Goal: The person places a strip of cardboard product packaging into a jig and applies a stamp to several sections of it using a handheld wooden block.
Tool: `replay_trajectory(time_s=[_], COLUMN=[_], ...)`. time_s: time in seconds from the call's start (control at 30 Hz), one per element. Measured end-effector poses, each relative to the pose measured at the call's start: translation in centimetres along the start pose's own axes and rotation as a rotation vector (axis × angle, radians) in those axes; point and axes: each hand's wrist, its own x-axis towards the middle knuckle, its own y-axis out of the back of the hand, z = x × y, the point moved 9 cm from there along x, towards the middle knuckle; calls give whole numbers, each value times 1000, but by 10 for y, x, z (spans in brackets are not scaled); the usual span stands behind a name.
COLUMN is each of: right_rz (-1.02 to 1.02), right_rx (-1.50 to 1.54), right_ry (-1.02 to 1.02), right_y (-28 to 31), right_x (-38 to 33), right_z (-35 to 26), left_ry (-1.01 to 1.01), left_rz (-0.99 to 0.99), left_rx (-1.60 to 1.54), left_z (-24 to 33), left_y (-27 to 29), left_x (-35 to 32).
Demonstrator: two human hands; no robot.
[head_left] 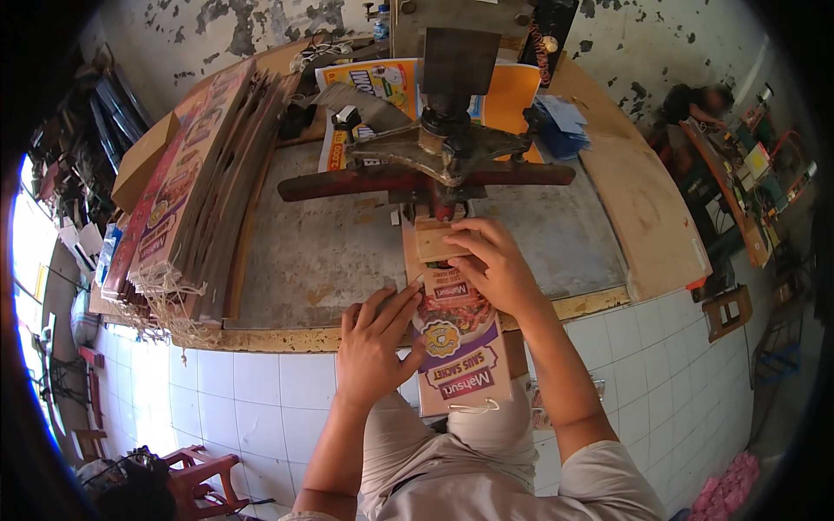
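A long printed cardboard strip (pixel 456 311), pink and purple, lies lengthwise in front of me; its near end with a white string loop hangs past the table edge over my lap. My left hand (pixel 375 339) rests on its left edge, fingers stretched out and thumb apart. Across the strip's far part sits a small pale wooden block (pixel 433 241). My right hand (pixel 495 265) holds the block at its right side, fingers bent over it. Right above the block is the red lower tip of a heavy metal press (pixel 445 156), which hides the strip's far end.
Tall stacks of printed cardboard strips (pixel 187 200) with strings stand at the left. The press's crossbar (pixel 347 181) spans the metal tabletop (pixel 304 260). Printed sheets and blue papers (pixel 563 126) lie behind. Another person (pixel 699 104) bends over a bench at far right; a red stool (pixel 204 473) stands low left.
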Motion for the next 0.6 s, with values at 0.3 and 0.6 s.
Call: replay_trajectory(time_s=[0.3,0.6], right_rz=[26,186], right_rx=[2,-186], right_ry=[-10,-255], right_y=[5,19], right_x=[1,-19], right_z=[-4,42], left_ry=[-3,7], left_rz=[-14,-51], left_rx=[-3,-26], left_z=[-1,3], left_y=[-2,1], left_x=[-1,3])
